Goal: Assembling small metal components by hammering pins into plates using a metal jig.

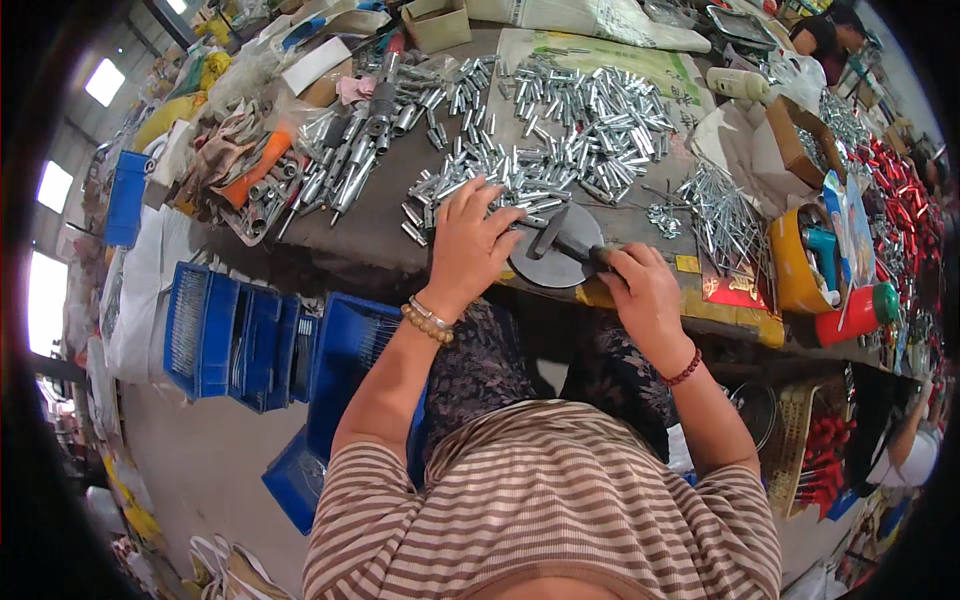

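Note:
My right hand [645,300] is closed round the dark handle of a hammer [575,248], whose metal head lies low over a round grey metal disc [550,272] at the bench's front edge. Left of the hammer head, my left hand [470,245] has its thumb and forefinger bent together at the disc's rim. Whatever small piece they pinch is too hidden to name. Its other fingers rest by a heap of short shiny metal tubes [590,120] spread over the bench just beyond.
Thin metal rods [725,215] lie right of the disc, beside a yellow container [800,260] and a red bottle [850,318]. Larger metal tools [350,160] are piled at left. Blue bins [205,320] stand below the bench's left side. Another person [832,40] is at far right.

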Demonstrator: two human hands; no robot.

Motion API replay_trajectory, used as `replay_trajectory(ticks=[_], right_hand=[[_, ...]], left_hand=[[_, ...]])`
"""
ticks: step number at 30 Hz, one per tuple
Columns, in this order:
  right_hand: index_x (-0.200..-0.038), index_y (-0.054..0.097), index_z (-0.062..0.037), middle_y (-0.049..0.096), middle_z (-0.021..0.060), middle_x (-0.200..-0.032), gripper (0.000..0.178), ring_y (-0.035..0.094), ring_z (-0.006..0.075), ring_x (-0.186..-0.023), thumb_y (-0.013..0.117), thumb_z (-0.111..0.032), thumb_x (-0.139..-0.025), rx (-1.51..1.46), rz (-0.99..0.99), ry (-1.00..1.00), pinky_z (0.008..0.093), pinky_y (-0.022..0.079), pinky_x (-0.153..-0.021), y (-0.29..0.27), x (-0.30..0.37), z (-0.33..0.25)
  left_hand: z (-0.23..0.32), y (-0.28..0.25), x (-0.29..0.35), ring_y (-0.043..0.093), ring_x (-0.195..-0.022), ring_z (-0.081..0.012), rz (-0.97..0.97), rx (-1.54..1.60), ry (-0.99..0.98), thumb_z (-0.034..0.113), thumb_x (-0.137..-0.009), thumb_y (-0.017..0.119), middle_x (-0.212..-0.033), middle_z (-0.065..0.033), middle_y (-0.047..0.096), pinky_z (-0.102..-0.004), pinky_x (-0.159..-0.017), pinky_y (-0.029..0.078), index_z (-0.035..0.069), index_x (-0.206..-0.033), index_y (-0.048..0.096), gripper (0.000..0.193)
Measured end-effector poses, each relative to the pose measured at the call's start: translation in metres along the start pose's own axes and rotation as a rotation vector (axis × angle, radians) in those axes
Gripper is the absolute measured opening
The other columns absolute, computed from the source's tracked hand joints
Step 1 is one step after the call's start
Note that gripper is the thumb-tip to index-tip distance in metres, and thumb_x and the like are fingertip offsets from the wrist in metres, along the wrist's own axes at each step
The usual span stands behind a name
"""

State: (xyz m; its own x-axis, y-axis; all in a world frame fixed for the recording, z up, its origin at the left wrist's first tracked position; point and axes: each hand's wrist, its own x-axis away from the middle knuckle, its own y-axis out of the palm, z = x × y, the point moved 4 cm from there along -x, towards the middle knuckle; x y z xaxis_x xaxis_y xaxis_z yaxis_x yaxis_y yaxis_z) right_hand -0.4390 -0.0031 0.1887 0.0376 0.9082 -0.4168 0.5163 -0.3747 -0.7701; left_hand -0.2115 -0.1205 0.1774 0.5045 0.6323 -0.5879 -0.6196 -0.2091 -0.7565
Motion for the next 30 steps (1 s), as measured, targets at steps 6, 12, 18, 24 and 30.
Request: replay_trajectory(ticks=[6, 12, 18, 24, 30], right_hand=[[-0.107, 0.073, -0.0066, 0.063, 0.0114, -0.096, 0.023, 0.061, 0.0357, -0.093, 0.074, -0.005, -0.084, -0.034, 0.016, -0.018, 0.0463, 0.052, -0.079, -0.008, 0.003, 0.007], [-0.109, 0.072, -0.0074, 0.063, 0.0112, -0.096, 0.024, 0.061, 0.0355, -0.094, 0.074, -0.005, -0.084, -0.02, 0.005, -0.036, 0.0463, 0.052, -0.08, -0.009, 0.002, 0.005], [-0.11, 0.071, -0.0088, 0.063, 0.0104, -0.096, 0.026, 0.062, 0.0344, -0.094, 0.074, -0.007, -0.084, 0.023, 0.014, -0.031, 0.0462, 0.052, -0.081, -0.01, 0.003, 0.004], [-0.109, 0.07, -0.0098, 0.063, 0.0105, -0.102, 0.026, 0.062, 0.035, -0.098, 0.074, -0.007, -0.083, -0.021, 0.061, -0.077, 0.0455, 0.052, -0.084, -0.009, 0.006, 0.003], [-0.106, 0.068, -0.0083, 0.065, 0.0115, -0.1, 0.024, 0.064, 0.0355, -0.095, 0.073, -0.005, -0.082, 0.055, 0.184, 0.03, 0.0456, 0.054, -0.079, -0.04, 0.011, 0.034]], left_hand=[[-0.012, -0.008, 0.006, 0.052, -0.134, -0.0374, 0.036, -0.057, 0.024, 0.014, -0.088, 0.073, -0.13, -0.0123, 0.063, -0.0511, -0.111, 0.04, 0.012, -0.107, 0.075, 0.019], [-0.006, -0.009, 0.015, 0.054, -0.128, -0.0373, 0.115, -0.004, -0.051, 0.011, -0.086, 0.075, -0.124, -0.0126, 0.063, -0.0507, -0.11, 0.041, 0.011, -0.108, 0.075, 0.022], [0.027, -0.004, -0.011, 0.054, -0.123, -0.0351, -0.033, 0.033, 0.019, 0.013, -0.083, 0.077, -0.119, -0.0109, 0.061, -0.0481, -0.105, 0.042, 0.009, -0.102, 0.076, 0.019], [0.002, 0.001, -0.024, 0.057, -0.113, -0.0312, -0.109, -0.013, 0.04, 0.017, -0.08, 0.079, -0.107, -0.0065, 0.061, -0.0464, -0.097, 0.044, 0.01, -0.098, 0.076, 0.019], [0.01, 0.005, -0.02, 0.058, -0.112, -0.0298, -0.059, -0.016, 0.057, 0.015, -0.083, 0.077, -0.104, -0.0051, 0.062, -0.046, -0.094, 0.044, 0.009, -0.096, 0.074, 0.015]])
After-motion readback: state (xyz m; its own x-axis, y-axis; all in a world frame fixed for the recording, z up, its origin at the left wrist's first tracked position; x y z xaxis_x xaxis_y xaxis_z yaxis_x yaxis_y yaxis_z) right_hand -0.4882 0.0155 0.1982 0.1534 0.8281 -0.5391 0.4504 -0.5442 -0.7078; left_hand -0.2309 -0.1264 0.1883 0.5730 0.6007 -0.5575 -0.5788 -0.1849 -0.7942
